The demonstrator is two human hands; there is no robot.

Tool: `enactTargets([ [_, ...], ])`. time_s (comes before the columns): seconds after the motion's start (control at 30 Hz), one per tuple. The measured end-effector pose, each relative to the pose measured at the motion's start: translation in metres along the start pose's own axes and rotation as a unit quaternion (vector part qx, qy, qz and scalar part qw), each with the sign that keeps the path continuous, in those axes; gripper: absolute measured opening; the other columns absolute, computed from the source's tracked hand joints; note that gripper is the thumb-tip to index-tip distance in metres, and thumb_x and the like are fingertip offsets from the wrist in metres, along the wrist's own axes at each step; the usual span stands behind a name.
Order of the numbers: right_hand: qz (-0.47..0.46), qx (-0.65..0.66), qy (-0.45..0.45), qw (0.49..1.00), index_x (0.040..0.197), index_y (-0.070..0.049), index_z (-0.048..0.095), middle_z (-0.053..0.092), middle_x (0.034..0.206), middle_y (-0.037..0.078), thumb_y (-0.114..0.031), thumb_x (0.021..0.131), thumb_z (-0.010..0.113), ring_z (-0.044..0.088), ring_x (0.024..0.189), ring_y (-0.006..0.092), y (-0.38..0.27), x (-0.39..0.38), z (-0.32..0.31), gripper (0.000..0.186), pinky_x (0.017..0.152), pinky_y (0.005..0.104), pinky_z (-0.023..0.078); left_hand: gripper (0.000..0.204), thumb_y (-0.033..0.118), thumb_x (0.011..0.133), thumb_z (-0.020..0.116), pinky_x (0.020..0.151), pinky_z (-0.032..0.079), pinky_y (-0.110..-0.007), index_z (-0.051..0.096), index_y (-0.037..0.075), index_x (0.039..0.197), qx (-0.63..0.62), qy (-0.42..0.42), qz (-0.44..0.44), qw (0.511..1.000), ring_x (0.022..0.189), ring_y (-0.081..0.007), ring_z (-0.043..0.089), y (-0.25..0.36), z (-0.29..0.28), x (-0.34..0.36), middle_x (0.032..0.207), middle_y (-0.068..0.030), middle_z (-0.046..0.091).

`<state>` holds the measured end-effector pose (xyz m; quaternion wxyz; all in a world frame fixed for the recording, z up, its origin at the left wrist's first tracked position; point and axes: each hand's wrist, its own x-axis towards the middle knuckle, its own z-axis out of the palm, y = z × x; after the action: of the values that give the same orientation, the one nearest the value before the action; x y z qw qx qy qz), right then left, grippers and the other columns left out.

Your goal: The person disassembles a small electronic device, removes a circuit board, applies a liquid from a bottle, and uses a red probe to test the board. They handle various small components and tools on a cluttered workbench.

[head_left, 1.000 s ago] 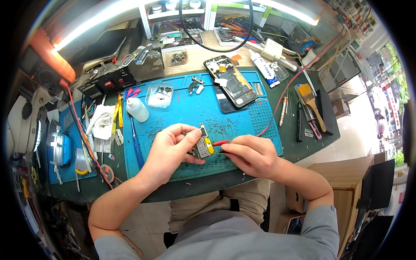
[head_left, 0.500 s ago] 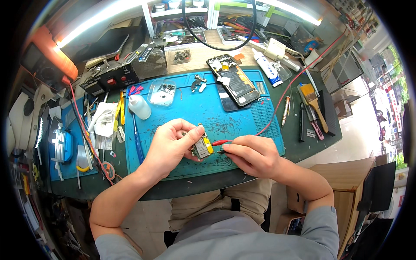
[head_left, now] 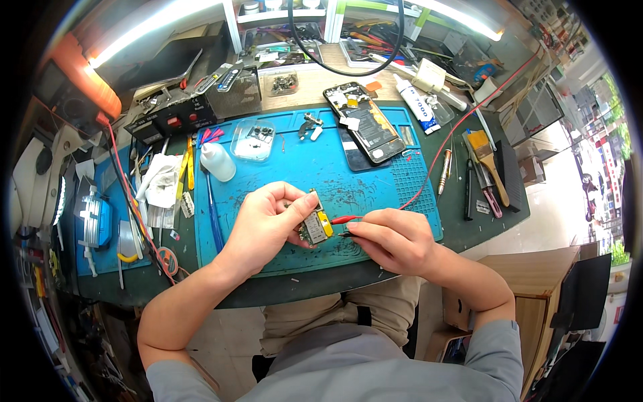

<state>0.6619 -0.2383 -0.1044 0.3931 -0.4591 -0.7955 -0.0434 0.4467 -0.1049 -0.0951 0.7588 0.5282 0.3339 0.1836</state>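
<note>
Above the blue work mat (head_left: 268, 174), my left hand (head_left: 268, 213) grips a small phone circuit board (head_left: 316, 226) between thumb and fingers. Metal shields and a yellow patch show on the board's face, which is tilted toward the right. My right hand (head_left: 396, 240) is closed in a pinch beside the board's right edge. At its fingertips is a small black-tipped lead (head_left: 345, 234), its rear hidden by the fingers. A red clip (head_left: 343, 219) on a red wire points at the yellow patch. Whether it touches the board or is held by my right fingers is unclear.
An opened phone (head_left: 372, 127) lies at the mat's back right, near a glue tube (head_left: 416, 107). A white squeeze bottle (head_left: 218, 162) and a clear parts box (head_left: 253, 141) stand at the left. Brushes (head_left: 487, 164) and tools lie right. The red wire (head_left: 442, 144) crosses the mat's right side.
The view has shifted slightly, so the bench appears a little farther right. Both hands keep nearly the same pose around the board and leads.
</note>
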Motion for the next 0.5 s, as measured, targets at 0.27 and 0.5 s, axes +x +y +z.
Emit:
enactTargets([
  [0.27, -0.001, 0.007, 0.003, 1.0, 0.108, -0.001, 0.072, 0.071, 0.092, 0.009, 0.0, 0.079, 0.08, 0.07, 0.072, 0.0209, 0.0002, 0.0006, -0.0003, 0.03, 0.055, 0.0317, 0.056, 0.028, 0.025, 0.104, 0.066, 0.062, 0.063, -0.029, 0.061, -0.003, 0.105, -0.008, -0.002, -0.002, 1.0, 0.076, -0.013, 0.072, -0.0005, 0.0005, 0.0009, 0.087, -0.0086, 0.071],
  [0.5, 0.007, 0.004, -0.003, 1.0, 0.108, -0.001, 0.071, 0.071, 0.092, 0.009, 0.001, 0.079, 0.08, 0.071, 0.072, 0.0208, -0.0011, 0.0022, -0.0017, 0.03, 0.055, 0.031, 0.056, 0.028, 0.025, 0.106, 0.062, 0.064, 0.063, -0.03, 0.061, -0.003, 0.107, -0.011, -0.003, -0.006, 1.0, 0.078, -0.014, 0.072, -0.0018, -0.0002, 0.0011, 0.091, -0.0096, 0.071],
])
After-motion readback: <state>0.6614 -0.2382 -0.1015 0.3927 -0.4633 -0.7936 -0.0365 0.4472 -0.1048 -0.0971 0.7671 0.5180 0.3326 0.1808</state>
